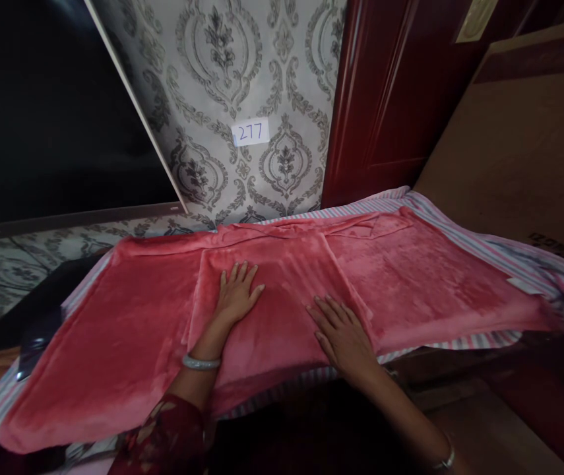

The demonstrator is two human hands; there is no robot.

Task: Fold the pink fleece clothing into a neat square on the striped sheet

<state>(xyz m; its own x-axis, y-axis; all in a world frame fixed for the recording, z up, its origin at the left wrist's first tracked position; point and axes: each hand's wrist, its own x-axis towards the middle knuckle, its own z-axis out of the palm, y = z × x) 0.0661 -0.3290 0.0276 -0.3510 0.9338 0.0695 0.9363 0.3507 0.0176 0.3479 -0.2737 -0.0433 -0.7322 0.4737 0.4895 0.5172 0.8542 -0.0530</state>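
Now, Smoothing Looks in Hand

Left hand (236,293) and right hand (345,336) lie spread, palms down, on the pink cloth's (430,280) middle fold, over striped cloth (494,254); next move seems to need light, even pressure.

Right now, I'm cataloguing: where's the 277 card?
The 277 card is on the patterned wallpaper, upper head view, left of centre, between the screen and red door.

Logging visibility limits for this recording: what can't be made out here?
Head view:
Palms of left hand and right hand: turned down over pink cloth.
Middle of striped cloth: covered by pink cloth.
Any print on white tag: too small, blurred.
Top of black screen: cut off by picture edge.
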